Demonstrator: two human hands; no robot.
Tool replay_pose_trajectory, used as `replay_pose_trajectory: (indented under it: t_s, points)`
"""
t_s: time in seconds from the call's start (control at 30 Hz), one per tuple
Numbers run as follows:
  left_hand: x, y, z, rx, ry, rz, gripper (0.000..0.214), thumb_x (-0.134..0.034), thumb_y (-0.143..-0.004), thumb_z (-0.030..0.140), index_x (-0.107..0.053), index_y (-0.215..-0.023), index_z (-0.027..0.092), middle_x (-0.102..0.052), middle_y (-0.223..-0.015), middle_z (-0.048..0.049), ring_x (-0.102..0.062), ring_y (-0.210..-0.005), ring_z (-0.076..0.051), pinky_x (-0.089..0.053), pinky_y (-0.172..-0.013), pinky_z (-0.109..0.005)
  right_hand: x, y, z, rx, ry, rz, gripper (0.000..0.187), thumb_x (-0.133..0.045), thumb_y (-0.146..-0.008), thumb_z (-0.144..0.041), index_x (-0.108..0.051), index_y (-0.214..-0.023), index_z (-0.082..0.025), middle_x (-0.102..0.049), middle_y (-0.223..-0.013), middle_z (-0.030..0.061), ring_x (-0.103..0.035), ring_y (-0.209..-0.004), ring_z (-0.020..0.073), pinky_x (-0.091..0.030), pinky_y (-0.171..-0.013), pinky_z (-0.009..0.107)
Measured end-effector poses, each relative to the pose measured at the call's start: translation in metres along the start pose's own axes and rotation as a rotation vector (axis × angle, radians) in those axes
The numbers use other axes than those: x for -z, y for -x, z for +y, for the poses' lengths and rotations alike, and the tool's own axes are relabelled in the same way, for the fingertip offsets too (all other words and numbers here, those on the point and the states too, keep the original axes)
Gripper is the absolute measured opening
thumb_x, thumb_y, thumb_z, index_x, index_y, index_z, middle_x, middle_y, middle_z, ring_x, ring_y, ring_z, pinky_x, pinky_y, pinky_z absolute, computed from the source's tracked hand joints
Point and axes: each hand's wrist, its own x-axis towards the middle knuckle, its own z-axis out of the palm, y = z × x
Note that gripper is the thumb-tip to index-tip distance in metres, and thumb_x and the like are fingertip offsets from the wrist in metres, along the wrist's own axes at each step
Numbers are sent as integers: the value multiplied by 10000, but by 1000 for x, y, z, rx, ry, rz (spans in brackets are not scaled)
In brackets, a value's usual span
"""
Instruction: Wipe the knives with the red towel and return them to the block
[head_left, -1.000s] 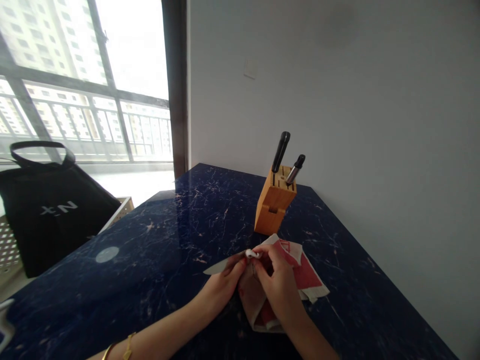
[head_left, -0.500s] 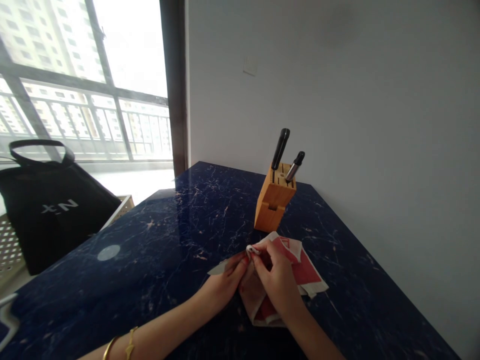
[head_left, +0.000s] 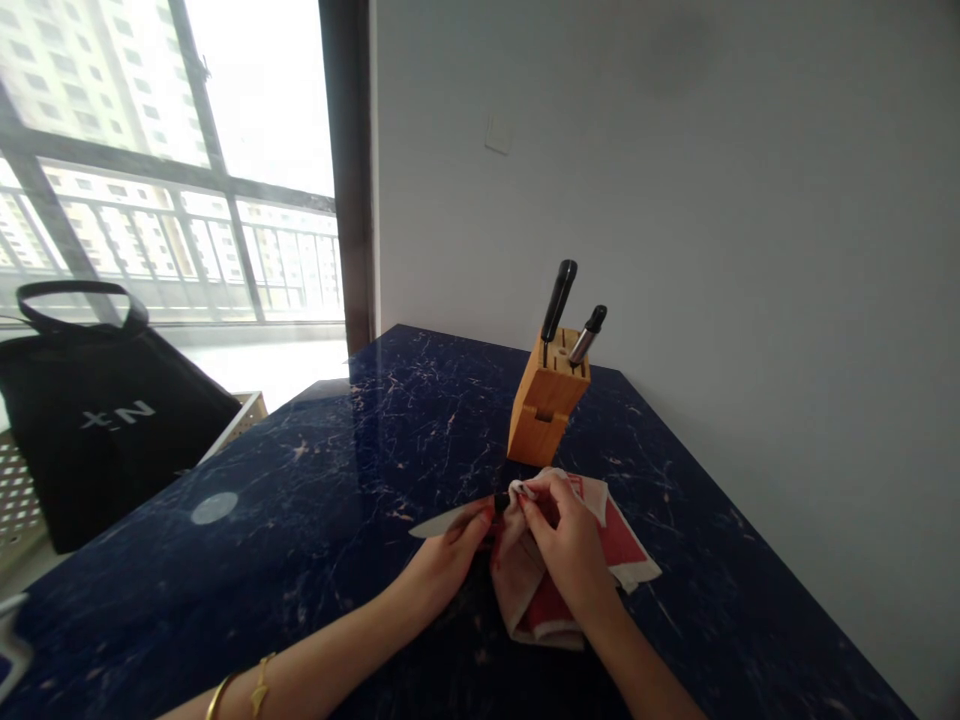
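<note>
A knife with a pale blade lies low over the dark blue marbled table, its tip pointing left. My left hand pinches the blade near its dark handle end. My right hand is closed on a red and white cloth and presses a fold of it against the knife's handle. The rest of the cloth lies crumpled on the table under and to the right of my right hand. Most of the handle is hidden by the cloth and fingers.
A wooden knife block stands just behind the hands with two dark-handled tools in its slots. A black bag sits off the table's left edge on a perforated stand. A grey wall runs along the right, a window at the left.
The right hand and its fold of cloth have shifted slightly right along the knife, towards the handle end. The left hand stays on the blade.
</note>
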Motion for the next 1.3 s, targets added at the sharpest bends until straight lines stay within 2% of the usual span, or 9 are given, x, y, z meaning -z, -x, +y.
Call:
replay_pose_trajectory:
  t_s: [0.23,0.5,0.73,1.03,1.3]
  points:
    - [6,-2,-8,-57,-41,14,302,-539,-784,390,-657,-994,207,-675,-990,-29,-589,-960,-244,-420,-914,-355,-7,5,-4,35,-42,-61,94,-493,-815,-246,-562,-869,-214,-628,-848,26,-594,-817,177,-468,-745,298]
    - [-1,2,3,1,24,-16,316,-550,-776,391,-650,-1005,198,-666,-1011,-36,-599,-918,-233,-476,-828,-342,2,-2,2,3,38,2,58,-509,-802,-226,-561,-825,-212,-627,-821,30,-594,-800,185,-461,-743,317]
    - [4,-2,-2,-69,-47,-11,325,-528,-791,395,-648,-1005,182,-650,-1059,-44,-570,-994,-239,-426,-907,-348,-10,6,-3,46,-24,-90,141,-494,-808,-191,-562,-930,-215,-628,-929,33,-587,-877,174,-460,-785,299]
    - [-2,4,11,26,-23,-12,398,-543,-765,444,-624,-1041,169,-647,-1068,-62,-580,-983,-251,-467,-846,-356,3,0,0,19,45,-3,78,-511,-801,-213,-573,-849,-218,-638,-834,25,-603,-800,185,-470,-735,309]
    - [3,2,3,-30,-40,-28,365,-522,-790,425,-622,-1044,183,-636,-1094,-45,-557,-1028,-245,-421,-922,-368,-5,6,-6,79,10,-77,108,-498,-806,-186,-569,-879,-220,-632,-874,23,-591,-852,175,-459,-773,299]
